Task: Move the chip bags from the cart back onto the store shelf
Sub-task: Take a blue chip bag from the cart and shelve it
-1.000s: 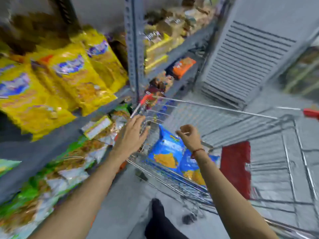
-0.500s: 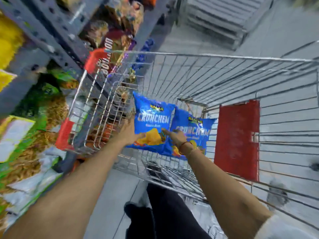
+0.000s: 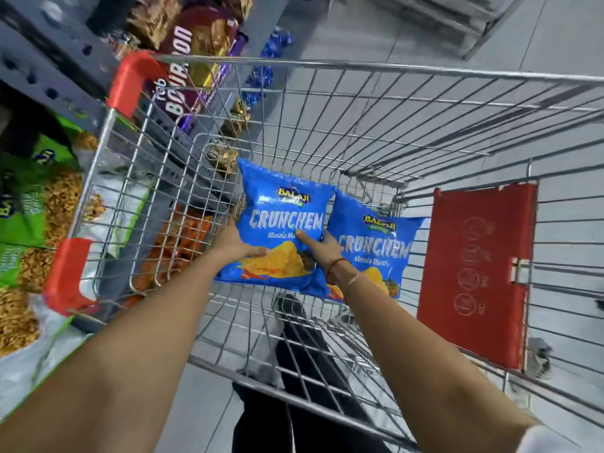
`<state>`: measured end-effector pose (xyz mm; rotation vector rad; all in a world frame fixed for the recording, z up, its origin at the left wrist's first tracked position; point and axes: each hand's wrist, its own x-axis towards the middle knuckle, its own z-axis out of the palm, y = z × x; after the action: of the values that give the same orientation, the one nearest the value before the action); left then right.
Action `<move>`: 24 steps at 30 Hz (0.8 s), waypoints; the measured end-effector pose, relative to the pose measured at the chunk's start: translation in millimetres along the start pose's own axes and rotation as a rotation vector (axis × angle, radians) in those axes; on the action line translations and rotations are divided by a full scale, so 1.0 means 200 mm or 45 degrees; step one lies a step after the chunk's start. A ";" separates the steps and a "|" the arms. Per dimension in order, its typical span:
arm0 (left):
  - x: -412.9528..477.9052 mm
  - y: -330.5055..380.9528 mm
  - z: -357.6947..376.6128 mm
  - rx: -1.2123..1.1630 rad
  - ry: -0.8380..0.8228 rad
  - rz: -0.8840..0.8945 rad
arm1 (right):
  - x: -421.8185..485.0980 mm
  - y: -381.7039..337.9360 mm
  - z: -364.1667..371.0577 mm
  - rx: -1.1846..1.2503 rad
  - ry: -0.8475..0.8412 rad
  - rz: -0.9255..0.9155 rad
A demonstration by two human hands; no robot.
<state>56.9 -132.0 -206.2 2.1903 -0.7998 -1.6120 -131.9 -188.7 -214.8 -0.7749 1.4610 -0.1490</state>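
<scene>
Two blue chip bags lie side by side inside the wire shopping cart [image 3: 359, 65]. My left hand [image 3: 233, 241] grips the left edge of the nearer blue chip bag [image 3: 281, 207], thumb on its front. My right hand [image 3: 322, 248] holds the same bag's right edge, thumb across the printed face. The second blue chip bag [image 3: 376, 243] rests just to the right, partly behind my right wrist, which wears a red thread. The store shelf [image 3: 49, 76] runs along the left of the cart.
Green and clear snack bags [image 3: 29, 204] fill the lower shelf at left. Brown biscuit packs [image 3: 183, 70] sit on the shelf beyond the cart's corner. The cart has red corner guards [image 3: 130, 80] and a red folding seat flap [image 3: 474, 273]. Grey floor lies ahead.
My view dropped from the shelf into the cart. Both hands went down from the cart's rim onto the left blue bag and closed on its two sides.
</scene>
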 end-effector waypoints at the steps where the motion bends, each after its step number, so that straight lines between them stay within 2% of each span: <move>1: -0.01 0.00 -0.01 0.041 -0.001 0.008 | 0.00 0.00 0.00 -0.009 0.019 -0.021; 4: -0.07 0.04 -0.03 0.137 -0.005 0.037 | -0.08 -0.01 0.01 -0.017 0.062 -0.078; 7: -0.16 0.09 -0.09 0.171 0.076 0.065 | -0.17 -0.04 0.02 0.015 0.096 -0.159; 11: -0.32 0.19 -0.21 0.011 0.091 0.139 | -0.20 -0.10 0.01 0.140 0.079 -0.342; 16: -0.62 0.40 -0.40 -0.236 0.031 0.307 | -0.59 -0.48 -0.01 0.185 0.113 -0.531; 19: -0.83 0.55 -0.50 -0.429 0.067 0.481 | -0.81 -0.66 0.00 0.291 0.055 -0.711; 24: -1.20 0.74 -0.71 -0.560 0.219 0.773 | -1.21 -0.93 0.08 0.334 0.024 -1.023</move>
<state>102.1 -117.1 105.8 1.5498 -0.8509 -1.1426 -86.0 -193.4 86.6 -1.1023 1.0449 -0.9383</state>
